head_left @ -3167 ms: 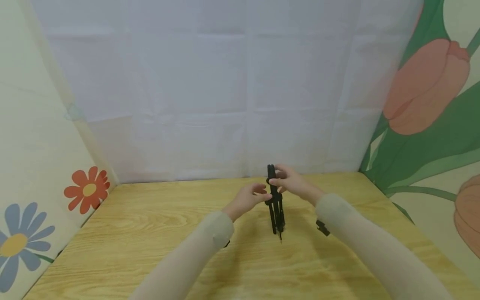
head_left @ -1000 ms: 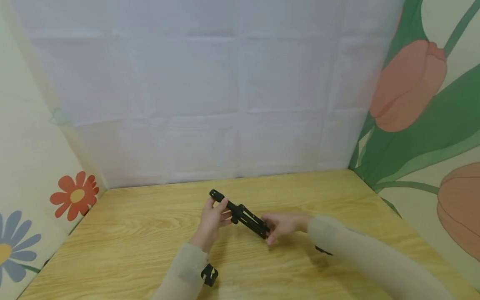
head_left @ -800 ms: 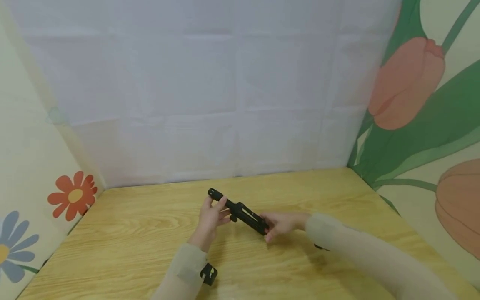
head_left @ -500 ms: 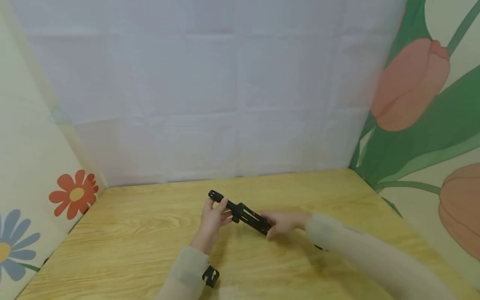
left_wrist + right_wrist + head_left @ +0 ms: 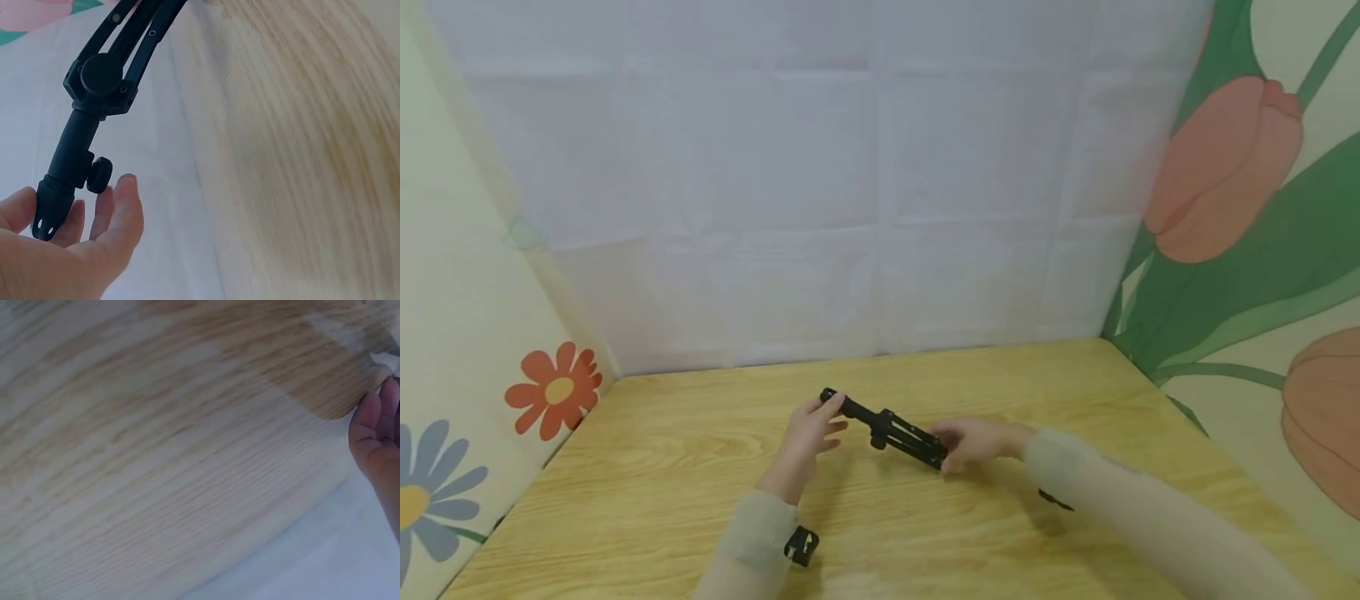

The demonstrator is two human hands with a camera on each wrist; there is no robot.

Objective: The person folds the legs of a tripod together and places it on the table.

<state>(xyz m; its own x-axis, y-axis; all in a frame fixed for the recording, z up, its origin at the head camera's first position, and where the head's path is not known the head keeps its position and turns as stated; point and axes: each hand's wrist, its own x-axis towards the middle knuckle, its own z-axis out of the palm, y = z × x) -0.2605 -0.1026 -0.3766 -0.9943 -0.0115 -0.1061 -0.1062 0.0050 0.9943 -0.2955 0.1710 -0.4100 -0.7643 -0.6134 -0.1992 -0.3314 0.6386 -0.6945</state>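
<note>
A black mini tripod, its legs folded together, is held slanting above the table, head end up to the left. My left hand pinches that head end between thumb and fingers. In the left wrist view the tripod shows a round knob at the leg hub and a smaller side knob on its column, close by the fingertips. My right hand grips the leg ends, its fingers partly covering them. The right wrist view has the right hand with curled fingers at its edge.
A wood-grain table lies beneath, backed by a creased white sheet. Flower-print panels flank it, with a red flower on the left and a pink tulip on the right. Black camera mounts sit on both wrists.
The tripod has gone from upright to slanted, and my right hand from its column to its leg ends. My left hand has shifted from the hub to the head end.
</note>
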